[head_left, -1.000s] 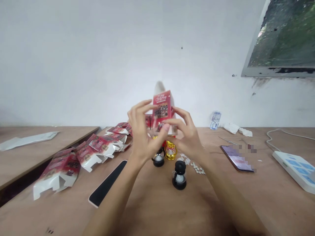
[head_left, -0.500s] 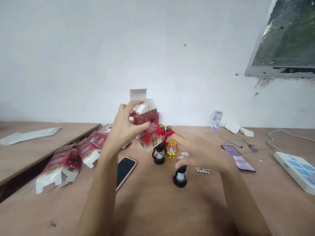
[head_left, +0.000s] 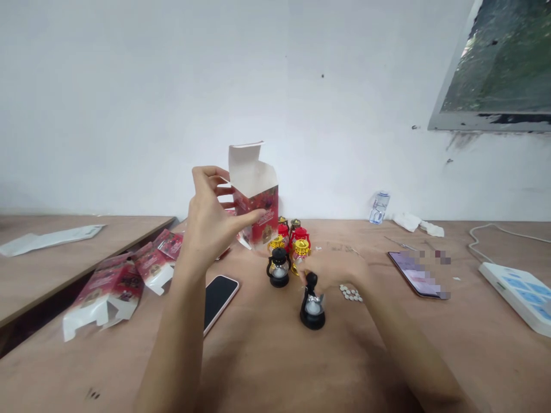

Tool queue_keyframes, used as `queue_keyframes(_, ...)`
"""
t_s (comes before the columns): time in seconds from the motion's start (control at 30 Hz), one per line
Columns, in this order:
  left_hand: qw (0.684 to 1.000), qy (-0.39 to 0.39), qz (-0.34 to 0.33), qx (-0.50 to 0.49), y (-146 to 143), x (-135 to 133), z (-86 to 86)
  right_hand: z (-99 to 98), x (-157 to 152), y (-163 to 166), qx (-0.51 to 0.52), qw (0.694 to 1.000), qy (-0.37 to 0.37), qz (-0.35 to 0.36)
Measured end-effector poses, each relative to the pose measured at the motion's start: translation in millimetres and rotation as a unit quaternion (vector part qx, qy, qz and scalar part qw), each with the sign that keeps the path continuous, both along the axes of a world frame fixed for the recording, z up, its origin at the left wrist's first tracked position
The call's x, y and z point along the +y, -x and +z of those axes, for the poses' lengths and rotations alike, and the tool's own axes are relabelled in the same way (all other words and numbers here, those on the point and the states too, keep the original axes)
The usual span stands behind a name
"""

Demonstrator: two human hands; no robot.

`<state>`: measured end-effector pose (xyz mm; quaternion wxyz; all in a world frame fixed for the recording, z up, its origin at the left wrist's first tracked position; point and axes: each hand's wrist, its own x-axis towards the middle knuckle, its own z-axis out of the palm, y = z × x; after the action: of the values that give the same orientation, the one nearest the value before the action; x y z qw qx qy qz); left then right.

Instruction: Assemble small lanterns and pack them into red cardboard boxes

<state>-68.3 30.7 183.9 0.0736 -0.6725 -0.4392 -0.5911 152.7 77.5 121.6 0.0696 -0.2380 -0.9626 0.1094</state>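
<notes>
Bare tabletop (head_left: 267, 367) lies open near, while the black lantern (head_left: 313, 307), the lantern cluster (head_left: 288, 244) just behind it, a phone (head_left: 217, 301) left and seemingly button cells (head_left: 350, 294) right crowd the middle.

Counter (head_left: 275, 367): lone lantern (head_left: 312, 307) front centre, lantern cluster (head_left: 288, 246) behind it, box (head_left: 256, 195) raised above the cluster. Phone (head_left: 219, 295) left, flat boxes (head_left: 129, 275) further left. Button cells (head_left: 350, 293) just right, then second phone (head_left: 415, 274), power strip (head_left: 516, 295).

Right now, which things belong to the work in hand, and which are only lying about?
In hand: left hand holding the open red box; right hand at the black lantern; small lanterns behind it; spare red boxes.
Lying about: dark phone; second phone; water bottle; white device.
</notes>
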Motion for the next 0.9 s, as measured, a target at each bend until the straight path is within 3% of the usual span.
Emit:
queue_keyframes(0.27,0.997,0.064,-0.005,0.043,-5.7,-6.4,5.2,45.9,-11.2,-26.9,0.075,0.993,0.053,0.079)
queue_keyframes(0.57,0.989,0.103,-0.010,0.105,-5.3,-7.8,2.2,52.5,-22.7,-45.5,0.255,0.964,0.003,0.076)
queue_keyframes(0.67,0.975,0.137,-0.051,0.170,-5.5,-10.7,1.7,53.2,-23.7,-53.6,0.403,0.911,-0.050,0.074)
queue_keyframes(0.8,0.930,0.217,-0.150,0.256,-11.4,-17.8,0.1,51.7,-21.4,-55.3,0.598,0.789,-0.129,0.058)
queue_keyframes(0.83,0.921,0.227,-0.176,0.264,-13.9,-19.3,-0.5,51.2,-21.2,-54.2,0.618,0.772,-0.144,0.047)
queue_keyframes(0.9,0.907,0.232,-0.229,0.267,-19.3,-20.8,-1.5,50.4,-22.1,-51.4,0.621,0.766,-0.166,0.026)
